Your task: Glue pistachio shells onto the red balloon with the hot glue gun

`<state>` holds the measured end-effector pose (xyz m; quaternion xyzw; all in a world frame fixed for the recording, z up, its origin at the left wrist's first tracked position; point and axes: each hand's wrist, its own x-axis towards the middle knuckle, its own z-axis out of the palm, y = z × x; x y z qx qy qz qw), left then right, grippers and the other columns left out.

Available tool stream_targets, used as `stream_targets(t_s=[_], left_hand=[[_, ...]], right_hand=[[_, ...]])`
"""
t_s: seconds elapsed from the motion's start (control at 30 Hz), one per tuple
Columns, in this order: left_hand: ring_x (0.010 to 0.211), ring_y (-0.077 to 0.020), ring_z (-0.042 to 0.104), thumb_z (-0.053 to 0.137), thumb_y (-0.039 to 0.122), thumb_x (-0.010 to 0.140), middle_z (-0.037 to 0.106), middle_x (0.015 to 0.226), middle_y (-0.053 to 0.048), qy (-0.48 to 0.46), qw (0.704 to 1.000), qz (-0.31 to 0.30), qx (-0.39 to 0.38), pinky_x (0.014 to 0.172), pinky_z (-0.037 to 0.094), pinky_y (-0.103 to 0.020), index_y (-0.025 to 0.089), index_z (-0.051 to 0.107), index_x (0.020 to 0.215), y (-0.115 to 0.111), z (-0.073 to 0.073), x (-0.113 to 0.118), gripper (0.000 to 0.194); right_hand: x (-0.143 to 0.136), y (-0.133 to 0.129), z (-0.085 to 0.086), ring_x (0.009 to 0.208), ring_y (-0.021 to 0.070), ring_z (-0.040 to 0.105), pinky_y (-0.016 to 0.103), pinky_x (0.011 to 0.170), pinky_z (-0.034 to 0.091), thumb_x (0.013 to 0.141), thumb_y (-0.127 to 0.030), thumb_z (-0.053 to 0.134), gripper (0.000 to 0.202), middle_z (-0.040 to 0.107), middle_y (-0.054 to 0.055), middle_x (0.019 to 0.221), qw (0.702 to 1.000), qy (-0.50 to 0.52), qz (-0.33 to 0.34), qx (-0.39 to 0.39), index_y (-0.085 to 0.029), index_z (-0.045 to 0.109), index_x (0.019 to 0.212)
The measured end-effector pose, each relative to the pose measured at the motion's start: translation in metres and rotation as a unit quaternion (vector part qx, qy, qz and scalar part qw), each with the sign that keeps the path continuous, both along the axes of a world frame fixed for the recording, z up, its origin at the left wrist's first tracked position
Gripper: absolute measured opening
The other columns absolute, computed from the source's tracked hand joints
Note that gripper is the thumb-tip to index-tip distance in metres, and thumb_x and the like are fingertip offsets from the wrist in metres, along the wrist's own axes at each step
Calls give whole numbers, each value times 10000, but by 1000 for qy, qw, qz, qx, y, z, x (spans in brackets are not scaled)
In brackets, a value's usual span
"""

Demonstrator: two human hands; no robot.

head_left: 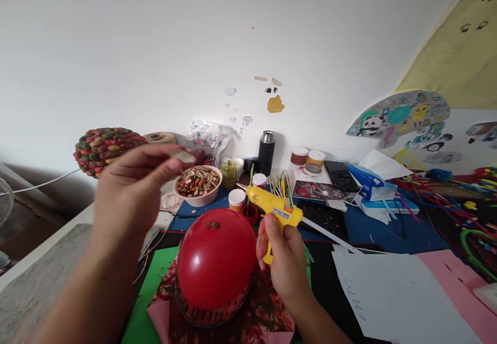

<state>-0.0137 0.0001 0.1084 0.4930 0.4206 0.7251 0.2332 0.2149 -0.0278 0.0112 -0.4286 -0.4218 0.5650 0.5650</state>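
My left hand is raised on the left, pinching a pale pistachio shell between thumb and fingertips. In my right hand is a yellow hot glue gun, gripped by its handle, nozzle pointing up and left and a white glue stick out of its back. Between the hands a red balloon rests in a dark slotted basket. A small brown piece sits on the balloon near its top. Behind it stands a pink bowl of pistachio shells.
A ball covered in coloured shells is at left, beside a twine roll. Further back are a black flask, paint jars and a phone. White paper lies at right, near tangled pipe cleaners.
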Motion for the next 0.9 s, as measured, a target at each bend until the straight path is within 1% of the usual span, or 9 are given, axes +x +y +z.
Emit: stream_targets(t_s=[0.1,0.17,0.23,0.37,0.47,0.53,0.63,0.73,0.9], left_hand=[[748,-138,770,981,186,829,858,847,-1,-58,993,30,97,703,638,-260,218,882,903,4,17,-15,128],[745,-141,769,993,190,824,858,841,-2,-62,992,37,99,708,650,-271,209,874,898,4,24,-25,141],[777,-154,780,1013,182,789,869,874,-6,-43,995,43,81,729,667,-282,205,878,904,-1,24,-34,179],[794,-158,774,1029,203,748,876,888,-19,42,997,65,-5,717,648,-250,219,905,925,-15,6,-45,216],[789,-186,775,1013,306,798,881,879,-30,129,986,63,-79,671,629,-261,242,910,934,-22,-12,-50,182],[807,-215,786,1000,401,827,890,910,-31,203,972,51,-104,695,635,-287,260,911,946,-25,-21,-52,205],[896,-257,809,937,452,897,900,987,-27,308,947,31,-89,794,643,-328,303,918,1005,-27,-29,-54,186],[942,-268,816,865,357,958,902,1024,-41,372,927,-8,-40,862,647,-360,328,927,1042,-27,-33,-54,108],[955,-254,818,800,251,999,889,1059,-67,437,898,-52,3,871,648,-341,337,935,1121,-29,-37,-51,201]], right_hand=[[2,4,-2,340,95,455,206,367,326,775,-987,780,801,513,-39,436,1000,17,-8,1,-210,624,660],[3,5,-3,338,94,452,201,361,321,781,-974,792,788,515,-47,446,1000,30,-10,3,-205,644,692],[3,6,-5,334,91,447,196,361,324,790,-967,794,781,511,-56,446,999,39,-8,6,-204,650,714],[3,6,-8,332,89,442,192,364,316,809,-966,783,778,496,-65,440,999,39,-6,17,-205,642,723],[2,7,-13,343,92,438,198,370,312,847,-940,772,755,493,-65,449,999,35,-8,22,-208,636,729],[3,8,-17,346,97,436,206,372,309,888,-907,762,722,488,-68,454,999,31,-11,26,-210,639,746],[3,9,-20,353,106,436,218,376,314,926,-866,756,679,497,-66,463,999,22,-14,28,-213,651,775],[4,9,-20,355,105,450,220,391,327,948,-848,748,672,515,-54,466,1000,11,-11,28,-206,662,768],[3,7,-18,352,105,461,221,392,339,940,-861,746,686,523,-48,473,1000,-7,-10,25,-206,663,753]])
